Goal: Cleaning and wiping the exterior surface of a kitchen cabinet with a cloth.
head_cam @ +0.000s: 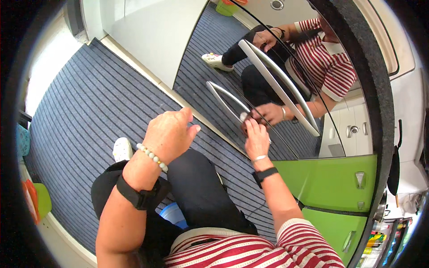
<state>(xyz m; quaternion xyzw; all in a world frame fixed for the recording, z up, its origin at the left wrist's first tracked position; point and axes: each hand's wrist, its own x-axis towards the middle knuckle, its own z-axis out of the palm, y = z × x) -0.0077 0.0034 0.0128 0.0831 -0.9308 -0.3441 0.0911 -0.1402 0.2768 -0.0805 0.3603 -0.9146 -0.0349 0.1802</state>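
Observation:
My right hand (257, 139) has its fingers on a small dark brown piece, perhaps a cloth (247, 124), against a glossy, mirror-like cabinet front (221, 50). A pale patch shows beside that piece, close to the lower curved metal handle (221, 97). Above it runs a larger curved metal handle (278, 87). My left hand (172, 134) hangs over the striped mat, loosely curled with the thumb forward; its palm and most fingers are hidden, and I see nothing in it. The glossy front reflects both hands, the striped top and a white clog.
A grey striped mat (90, 90) covers the floor. Green cabinet fronts (331, 181) adjoin the glossy one under a dark countertop edge (382, 100). A blue container (174, 214) stands between the legs. At the left are a green bin (43, 201) and a teal basket (22, 140).

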